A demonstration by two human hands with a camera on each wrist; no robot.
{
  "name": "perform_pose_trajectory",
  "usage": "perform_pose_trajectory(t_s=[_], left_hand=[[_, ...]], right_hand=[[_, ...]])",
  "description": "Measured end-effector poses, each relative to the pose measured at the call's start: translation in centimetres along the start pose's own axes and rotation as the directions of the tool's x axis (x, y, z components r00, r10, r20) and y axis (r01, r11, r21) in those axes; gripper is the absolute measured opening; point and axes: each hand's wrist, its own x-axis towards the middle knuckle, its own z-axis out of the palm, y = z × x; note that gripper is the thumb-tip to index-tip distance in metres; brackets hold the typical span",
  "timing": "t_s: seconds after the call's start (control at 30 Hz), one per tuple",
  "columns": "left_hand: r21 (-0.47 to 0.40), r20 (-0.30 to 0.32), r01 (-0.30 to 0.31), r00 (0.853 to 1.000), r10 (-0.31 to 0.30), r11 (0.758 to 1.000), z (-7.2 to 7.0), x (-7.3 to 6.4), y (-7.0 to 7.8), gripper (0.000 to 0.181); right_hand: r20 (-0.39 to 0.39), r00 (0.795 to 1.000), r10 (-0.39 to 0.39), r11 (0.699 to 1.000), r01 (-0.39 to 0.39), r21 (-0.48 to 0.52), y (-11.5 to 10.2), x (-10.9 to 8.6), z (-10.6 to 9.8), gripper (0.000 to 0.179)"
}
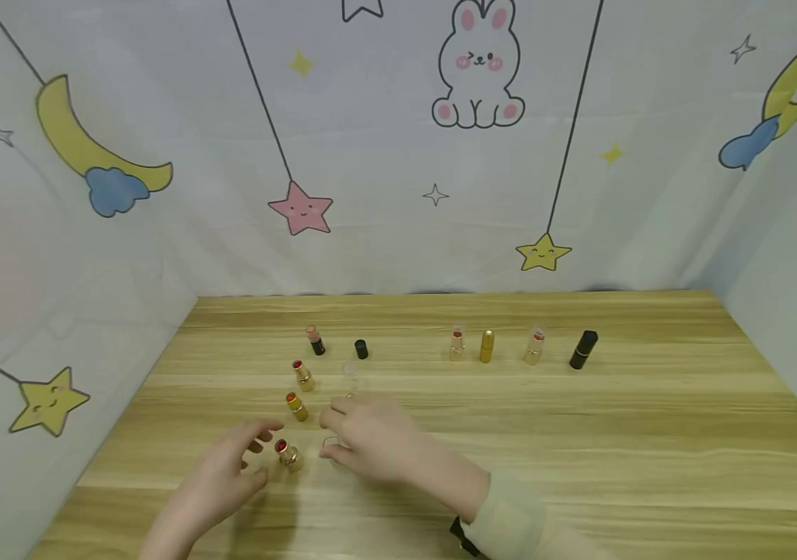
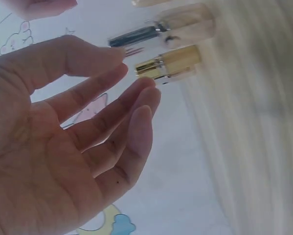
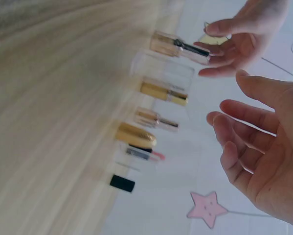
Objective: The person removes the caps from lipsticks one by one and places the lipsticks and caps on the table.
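Observation:
My left hand (image 1: 219,474) hovers with loosely bent fingers just left of an uncapped lipstick (image 1: 289,456) in a gold case with a dark red tip. Behind it stand a gold lipstick (image 1: 296,407) with an orange-red tip and another uncapped lipstick (image 1: 303,376). Nothing is between the fingers of my right hand (image 1: 384,439), which are spread apart in the right wrist view. A clear cap (image 3: 163,68) stands near that hand; in the head view the hand largely covers it. A gold bullet-shaped cap (image 3: 135,134) is mostly hidden behind the right hand in the head view.
Farther back are a black-based lipstick (image 1: 316,341), a black cap (image 1: 361,349) and a clear cap (image 1: 351,375). Toward the right stand two clear-capped lipsticks (image 1: 457,344), a gold lipstick (image 1: 486,347) and a black lipstick (image 1: 583,350). A black object (image 1: 464,537) shows beside the right sleeve.

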Motion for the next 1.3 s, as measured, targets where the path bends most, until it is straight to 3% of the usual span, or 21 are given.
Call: perform_pose_trajectory(t_s=[0.13,0.23,0.37,0.47,0.53,0.6,0.77,0.97,1.13,1.3], left_hand=[[0.055,-0.079,-0.018,0.997,0.023,0.998,-0.3,-0.3,1.3,0.056],[0.082,-0.167,-0.02,0.985,0.033,0.996,-0.5,-0.4,2.7,0.055],[0.091,-0.298,-0.023,0.953,0.049,0.996,-0.5,-0.4,5.5,0.055],[0.06,-0.378,-0.072,0.922,0.089,0.996,0.1,-0.1,7.9,0.054],[0.024,-0.398,-0.112,0.91,0.112,0.993,0.7,0.4,9.4,0.052],[-0.023,-0.384,-0.15,0.914,0.13,0.988,1.6,1.2,10.8,0.052],[-0.181,-0.288,-0.174,0.95,0.117,0.968,4.4,3.9,14.0,0.055],[-0.306,-0.257,-0.153,0.964,0.073,0.94,8.0,7.4,16.9,0.064],[-0.299,-0.212,-0.067,0.977,0.002,0.952,10.0,9.9,17.5,0.067],[-0.292,-0.185,-0.016,0.982,-0.04,0.956,11.7,11.5,16.6,0.066]], right_hand=[[0.008,1.0,0.013,0.999,-0.013,0.031,1.1,-1.0,-1.2,0.025],[-0.02,1.0,0.023,0.999,-0.022,0.049,2.3,-1.8,-2.0,0.024],[-0.088,0.995,0.036,0.992,-0.025,0.124,4.1,-2.8,-3.2,0.022],[-0.116,0.992,0.05,0.982,-0.027,0.185,5.5,-3.5,-4.1,0.022],[-0.127,0.989,0.069,0.979,-0.043,0.199,6.5,-3.9,-4.6,0.023],[-0.143,0.985,0.095,0.978,-0.066,0.196,7.3,-4.3,-5.0,0.023],[-0.217,0.966,0.139,0.981,-0.105,0.162,9.3,-5.0,-5.4,0.023],[-0.223,0.948,0.227,0.966,-0.19,0.176,11.6,-5.1,-4.9,0.023],[-0.204,0.926,0.317,0.939,-0.276,0.207,13.3,-5.5,-4.3,0.026],[-0.19,0.924,0.331,0.94,-0.306,0.151,14.1,-5.4,-3.6,0.03]])
